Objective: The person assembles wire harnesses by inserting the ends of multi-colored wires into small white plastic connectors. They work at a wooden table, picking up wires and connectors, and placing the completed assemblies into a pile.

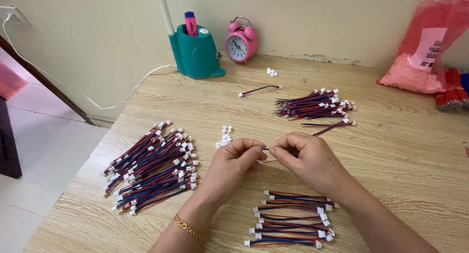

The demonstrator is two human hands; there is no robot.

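Note:
My left hand [235, 164] and my right hand [307, 157] meet above the middle of the wooden table [400, 150], fingertips pinched together on a short red-and-blue wire [328, 131] that trails off to the right. Whether the left fingertips hold a small white connector is hidden. A gold bracelet [188, 227] circles my left wrist. Just below my hands lies a neat row of wires with white connectors [290, 219]. A small heap of loose white connectors [224, 137] sits left of my left hand.
A large pile of finished wires [154, 167] lies at the left. Another wire bundle [315, 105] is at the back right, with a single wire [259, 90] and a few connectors [272, 72] beyond. A teal lamp base [195, 52], pink alarm clock [241, 40] and red bag [425, 47] stand by the wall.

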